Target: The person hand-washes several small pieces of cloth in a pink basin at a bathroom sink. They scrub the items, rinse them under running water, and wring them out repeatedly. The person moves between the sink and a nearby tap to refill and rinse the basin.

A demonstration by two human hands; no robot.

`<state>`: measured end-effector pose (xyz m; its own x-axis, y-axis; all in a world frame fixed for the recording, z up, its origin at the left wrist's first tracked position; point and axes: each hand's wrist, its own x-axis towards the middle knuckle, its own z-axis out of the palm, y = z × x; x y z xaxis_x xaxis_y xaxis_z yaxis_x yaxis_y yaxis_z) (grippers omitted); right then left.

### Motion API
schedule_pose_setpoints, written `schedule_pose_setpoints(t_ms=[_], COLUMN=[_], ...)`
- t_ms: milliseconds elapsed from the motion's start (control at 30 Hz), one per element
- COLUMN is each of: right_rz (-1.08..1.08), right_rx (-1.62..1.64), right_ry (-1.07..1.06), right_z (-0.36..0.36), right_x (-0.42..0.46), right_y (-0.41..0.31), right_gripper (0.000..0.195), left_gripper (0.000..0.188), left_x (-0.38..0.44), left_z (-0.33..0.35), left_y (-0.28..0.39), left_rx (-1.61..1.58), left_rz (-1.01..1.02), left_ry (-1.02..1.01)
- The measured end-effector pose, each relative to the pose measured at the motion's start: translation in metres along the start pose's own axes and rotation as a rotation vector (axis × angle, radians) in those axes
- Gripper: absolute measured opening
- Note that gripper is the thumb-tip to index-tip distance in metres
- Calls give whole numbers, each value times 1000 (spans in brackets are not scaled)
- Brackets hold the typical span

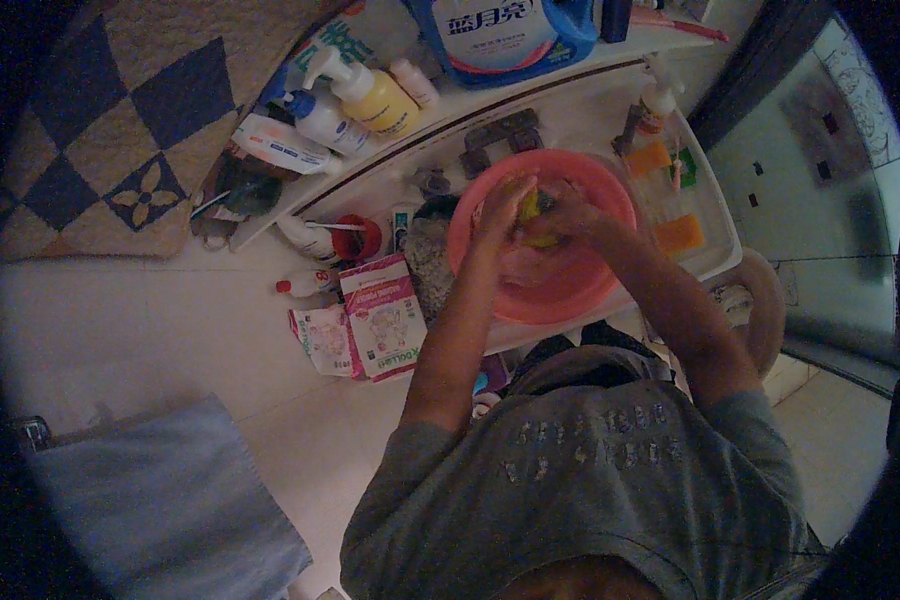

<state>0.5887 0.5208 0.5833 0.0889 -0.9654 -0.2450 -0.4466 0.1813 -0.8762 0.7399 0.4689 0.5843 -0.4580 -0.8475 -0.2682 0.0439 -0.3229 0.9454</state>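
A round pink plastic basin (495, 304) rests on the white sink (709, 255) in front of me. Both hands are inside its rim, holding a small crumpled yellow item (531, 206) with a dark patch, probably cloth. My left hand (511, 201) grips it from the left, with the fingers pointing away from me. From the right, my right hand (570, 217) closes over it, its fingertips partly hidden. Some of the yellow shows below my hands. The basin seems to hold water, though the dim picture leaves this unclear.
A dark faucet (502, 139) stands behind the basin. Orange sponge-like blocks (679, 235) lie at the sink's right. Pump bottles (379, 97) and a blue detergent jug (510, 37) line the shelf. Left are a washing powder box (382, 319), a red cup (356, 238) and a grey towel (165, 495).
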Motion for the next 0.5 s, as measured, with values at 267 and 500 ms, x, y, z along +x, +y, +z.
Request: schedule_pose_setpoints(t_ms=[267,500], right_rz=[-91,-68], right_rx=[-551,-691], right_ry=[-50,93], right_z=[33,46], right_x=[11,-29], right_y=[35,-10], right_gripper=[66,50], left_gripper=[21,22], left_x=[13,-4], left_z=[8,17], left_y=[-23,-71], left_rx=[420,660], left_rz=[65,177], left_ry=[43,390])
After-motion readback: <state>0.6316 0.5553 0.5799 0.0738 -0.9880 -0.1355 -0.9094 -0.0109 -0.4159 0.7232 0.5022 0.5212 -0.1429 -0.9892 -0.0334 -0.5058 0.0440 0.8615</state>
